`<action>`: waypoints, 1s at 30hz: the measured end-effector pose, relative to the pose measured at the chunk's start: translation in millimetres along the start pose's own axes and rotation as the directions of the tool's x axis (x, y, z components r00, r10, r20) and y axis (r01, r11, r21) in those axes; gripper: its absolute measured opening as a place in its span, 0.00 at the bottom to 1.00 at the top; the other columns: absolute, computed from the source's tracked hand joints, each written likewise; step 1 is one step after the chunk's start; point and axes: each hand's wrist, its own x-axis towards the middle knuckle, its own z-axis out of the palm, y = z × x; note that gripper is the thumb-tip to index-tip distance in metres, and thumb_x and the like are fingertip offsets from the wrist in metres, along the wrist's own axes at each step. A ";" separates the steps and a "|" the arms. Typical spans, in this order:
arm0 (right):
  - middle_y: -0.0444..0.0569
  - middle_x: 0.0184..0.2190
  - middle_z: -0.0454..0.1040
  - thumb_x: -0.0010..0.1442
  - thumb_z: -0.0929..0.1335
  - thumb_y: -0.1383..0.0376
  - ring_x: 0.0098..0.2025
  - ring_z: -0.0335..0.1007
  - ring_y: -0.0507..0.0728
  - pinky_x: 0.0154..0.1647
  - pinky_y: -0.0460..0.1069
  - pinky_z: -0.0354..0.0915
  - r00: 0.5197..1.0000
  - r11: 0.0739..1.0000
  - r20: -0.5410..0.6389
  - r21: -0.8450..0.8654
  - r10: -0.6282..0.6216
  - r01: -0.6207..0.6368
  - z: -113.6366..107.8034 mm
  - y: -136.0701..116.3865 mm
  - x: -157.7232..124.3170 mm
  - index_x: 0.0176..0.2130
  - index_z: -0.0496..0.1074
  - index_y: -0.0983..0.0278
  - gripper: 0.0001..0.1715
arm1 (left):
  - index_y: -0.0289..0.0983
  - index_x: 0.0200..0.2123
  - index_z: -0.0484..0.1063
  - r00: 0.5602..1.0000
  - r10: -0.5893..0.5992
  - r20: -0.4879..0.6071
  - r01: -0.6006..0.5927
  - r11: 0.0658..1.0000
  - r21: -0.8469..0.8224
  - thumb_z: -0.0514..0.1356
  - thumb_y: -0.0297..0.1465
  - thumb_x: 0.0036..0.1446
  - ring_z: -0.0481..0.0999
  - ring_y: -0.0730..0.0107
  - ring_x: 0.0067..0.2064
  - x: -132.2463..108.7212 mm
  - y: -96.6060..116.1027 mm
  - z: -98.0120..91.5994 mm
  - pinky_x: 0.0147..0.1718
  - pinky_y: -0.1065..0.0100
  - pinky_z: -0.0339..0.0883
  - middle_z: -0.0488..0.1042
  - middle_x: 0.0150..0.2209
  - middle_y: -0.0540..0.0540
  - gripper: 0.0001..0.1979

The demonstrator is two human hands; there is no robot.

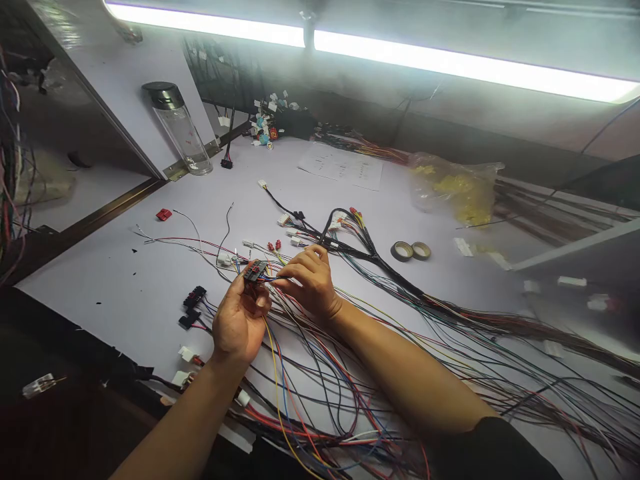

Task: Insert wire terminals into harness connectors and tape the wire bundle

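Observation:
Between the thumb and fingers of my left hand (240,320) is a black wire connector (255,271) with red parts on its face. Thin coloured wires (274,277) run out of its right side. My right hand (311,281) is closed around those wires just beside the connector, its fingertips pinched together. More loose wires (310,340) spread over the table beneath both hands. Left of my left hand lie black connectors (194,297). A taped black harness (400,277) with white and red plugs stretches behind my right hand.
A glass bottle (183,133) stands at the back left near a red connector (163,214). Two tape rolls (411,251), a paper sheet (345,167) and a plastic bag of yellow parts (455,187) lie farther back. A lit tube lamp (450,63) hangs above.

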 end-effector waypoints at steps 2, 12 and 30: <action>0.43 0.27 0.73 0.61 0.68 0.52 0.35 0.66 0.53 0.52 0.53 0.51 1.000 1.000 -0.026 0.018 0.001 -0.001 -0.7 -0.5 0.9 0.31 0.74 0.60 0.15 | 0.33 0.36 0.74 1.000 -0.003 0.018 0.003 1.000 -0.003 0.61 0.32 0.54 0.63 0.79 0.23 0.4 -0.6 -1.3 0.18 0.77 0.56 0.69 0.27 0.49 0.09; 0.42 0.26 0.73 0.62 0.66 0.51 0.33 0.65 0.52 0.50 0.53 0.52 0.996 0.998 -0.089 0.066 0.002 0.004 -1.8 -1.5 2.6 0.30 0.73 0.60 0.17 | 0.33 0.37 0.74 1.000 -0.010 0.014 0.010 1.000 -0.011 0.59 0.31 0.56 0.62 0.79 0.23 1.1 -0.6 -2.3 0.18 0.76 0.56 0.69 0.27 0.49 0.08; 0.43 0.29 0.75 0.64 0.66 0.54 0.36 0.66 0.52 0.54 0.52 0.51 0.993 0.996 -0.069 -0.005 0.094 -0.094 5.3 1.3 3.1 0.33 0.73 0.60 0.15 | 0.33 0.41 0.73 1.000 0.026 0.015 -0.026 1.000 0.017 0.59 0.30 0.56 0.61 0.79 0.23 3.7 0.2 -6.9 0.19 0.76 0.57 0.64 0.27 0.50 0.09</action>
